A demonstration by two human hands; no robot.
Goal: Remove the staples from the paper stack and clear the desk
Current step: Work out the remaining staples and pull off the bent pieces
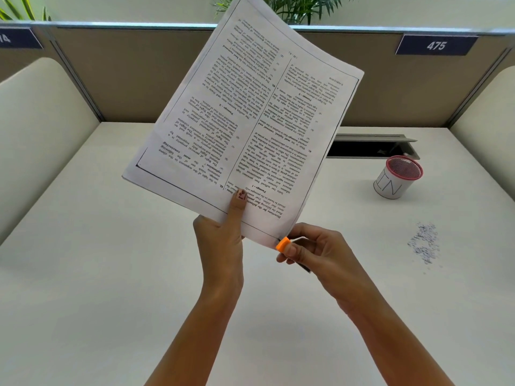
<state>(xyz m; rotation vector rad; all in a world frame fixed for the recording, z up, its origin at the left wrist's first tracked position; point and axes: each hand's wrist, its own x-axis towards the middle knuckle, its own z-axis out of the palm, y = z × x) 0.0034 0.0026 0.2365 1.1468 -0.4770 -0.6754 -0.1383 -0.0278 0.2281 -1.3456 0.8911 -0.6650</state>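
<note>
Two hands raised, head view. Left hand grip clamped on paper stack, held above tabletop. Right hand grip pinched round orange-tipped staple remover, tip at stack's near corner. Step, likely: pulling corner staple. Next: lever it free without tearing paper, add to staple pile near cup.

Bright, even light; soft shadows, sharp centre, wide-angle bending at the edges.

Two bare arms, bare L hand & R hand. L thumb nail has dark red marks painted on it. R thumb nail looks plain.
</note>
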